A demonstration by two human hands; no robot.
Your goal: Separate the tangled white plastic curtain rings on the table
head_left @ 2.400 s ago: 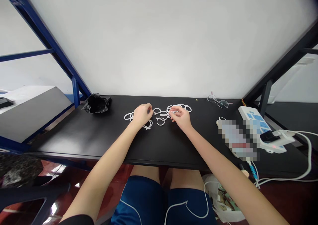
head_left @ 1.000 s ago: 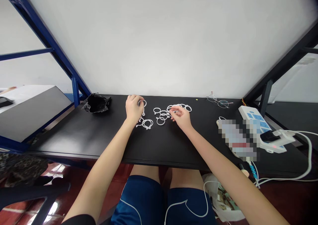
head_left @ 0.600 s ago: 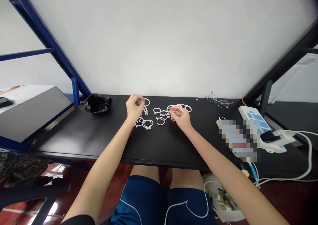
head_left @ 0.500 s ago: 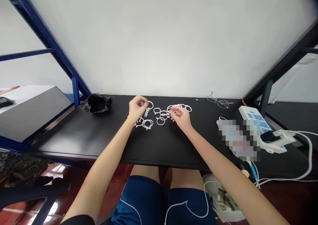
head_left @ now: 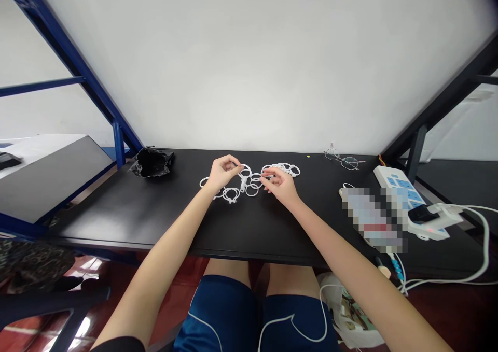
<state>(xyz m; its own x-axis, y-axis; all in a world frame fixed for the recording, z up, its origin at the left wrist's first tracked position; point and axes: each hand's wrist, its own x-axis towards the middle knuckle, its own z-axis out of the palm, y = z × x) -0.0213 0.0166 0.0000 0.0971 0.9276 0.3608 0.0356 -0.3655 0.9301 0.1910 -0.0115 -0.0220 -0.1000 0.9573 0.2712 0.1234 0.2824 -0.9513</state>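
My left hand (head_left: 225, 171) pinches a white plastic ring (head_left: 245, 169) by its upper edge; a small white clip (head_left: 243, 183) hangs from it. Beside it, my right hand (head_left: 280, 185) hovers with bent fingers, thumb and index a little apart, close to loose white rings (head_left: 252, 190). Whether its fingertips touch a ring is hard to see. More white rings (head_left: 231, 195) lie below my left hand, partly covered by it. Another overlapping group of rings (head_left: 294, 171) lies beyond my right hand.
On the black table (head_left: 155, 212), a crumpled black bag (head_left: 152, 163) stands open at left. Eyeglasses (head_left: 349, 163) rest near the wall. A blurred phone (head_left: 369, 217) and a white power strip (head_left: 400, 188) with cables (head_left: 484, 238) occupy the right side.
My left hand has moved right with the ring and clip, over the middle rings. The right hand has shifted slightly left, and the two hands are closer together.
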